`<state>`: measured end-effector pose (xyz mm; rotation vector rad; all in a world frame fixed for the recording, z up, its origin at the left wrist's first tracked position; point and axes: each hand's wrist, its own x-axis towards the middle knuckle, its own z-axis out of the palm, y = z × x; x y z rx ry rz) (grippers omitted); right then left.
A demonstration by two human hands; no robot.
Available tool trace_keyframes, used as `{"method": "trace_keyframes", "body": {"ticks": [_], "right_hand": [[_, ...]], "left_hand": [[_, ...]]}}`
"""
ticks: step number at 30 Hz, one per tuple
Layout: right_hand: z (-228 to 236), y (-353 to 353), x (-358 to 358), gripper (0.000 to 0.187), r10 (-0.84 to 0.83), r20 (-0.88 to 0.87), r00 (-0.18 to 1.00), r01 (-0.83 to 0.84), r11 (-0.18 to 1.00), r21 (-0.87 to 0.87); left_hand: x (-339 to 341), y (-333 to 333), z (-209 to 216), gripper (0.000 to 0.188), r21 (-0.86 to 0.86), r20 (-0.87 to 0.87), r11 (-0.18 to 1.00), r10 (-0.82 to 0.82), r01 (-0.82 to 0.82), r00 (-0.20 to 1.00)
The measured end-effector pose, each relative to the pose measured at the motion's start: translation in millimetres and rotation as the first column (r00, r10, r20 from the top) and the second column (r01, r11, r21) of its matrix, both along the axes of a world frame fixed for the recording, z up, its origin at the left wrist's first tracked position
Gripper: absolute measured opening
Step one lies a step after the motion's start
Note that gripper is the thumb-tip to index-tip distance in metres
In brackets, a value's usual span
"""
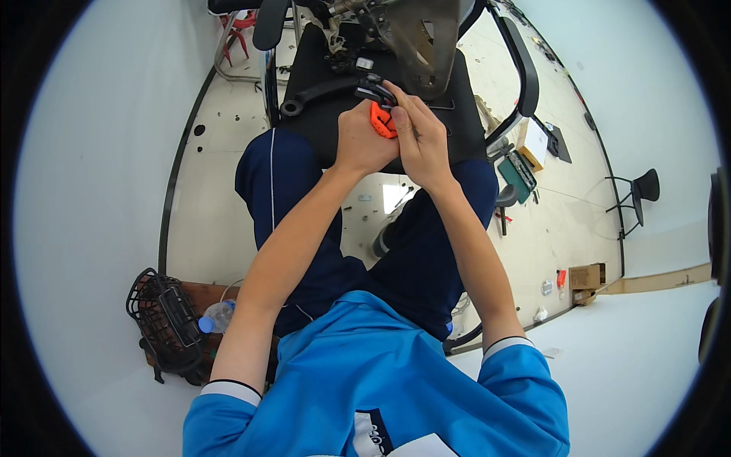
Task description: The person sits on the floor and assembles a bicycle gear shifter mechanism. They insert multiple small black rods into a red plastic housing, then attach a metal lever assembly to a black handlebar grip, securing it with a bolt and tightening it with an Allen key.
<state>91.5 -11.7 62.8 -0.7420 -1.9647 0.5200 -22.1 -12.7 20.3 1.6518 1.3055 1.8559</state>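
Both hands meet over a black chair seat (316, 65) in front of my knees. My left hand (364, 143) is closed around a small orange piece with dark markings (383, 122); its exact kind is not clear. From the other side, my right hand (423, 146) grips a curved black part (375, 91) at the top of the orange piece, its fingers bent over it and the thumb pressed along it. Behind the left hand lies a dark bar with a ring-shaped end (320, 94). Whether that bar touches the black part cannot be made out.
A large grey-brown metal plate-like part (425, 46) rests on the seat, with chair armrests (519, 68) beside it. To the right are a green case (518, 177) and a yellow-edged box (533, 145). A wire basket (164, 316) and plastic bottle (218, 317) sit lower left.
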Motion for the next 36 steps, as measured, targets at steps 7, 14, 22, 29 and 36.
{"method": "trace_keyframes", "body": {"ticks": [7, 14, 22, 29, 36], "right_hand": [[-3, 68, 98, 0.031, -0.176, 0.220, 0.960, 0.228, 0.943, -0.241], [-36, 86, 121, 0.023, -0.053, 0.728, 0.684, 0.178, 0.979, -0.096], [-41, 109, 112, 0.010, -0.142, 0.807, 0.574, 0.064, 0.990, 0.129], [53, 73, 93, 0.015, -0.148, 0.391, 0.908, 0.178, 0.983, -0.043], [99, 27, 60, 0.013, 0.149, 0.549, 0.822, -0.119, 0.989, -0.090]], "left_hand": [[-1, 9, -3, 0.027, -0.054, 0.029, 0.998, 0.043, -0.042, 0.999], [2, 8, -2, 0.027, -0.086, 0.008, 0.996, 0.017, -0.016, 1.000], [-2, 7, -3, 0.028, -0.125, 0.006, 0.992, 0.006, -0.006, 1.000], [3, 8, -3, 0.029, -0.091, -0.025, 0.996, 0.007, -0.009, 1.000], [0, 7, -1, 0.029, -0.107, -0.058, 0.994, 0.025, -0.031, 0.998]]}}
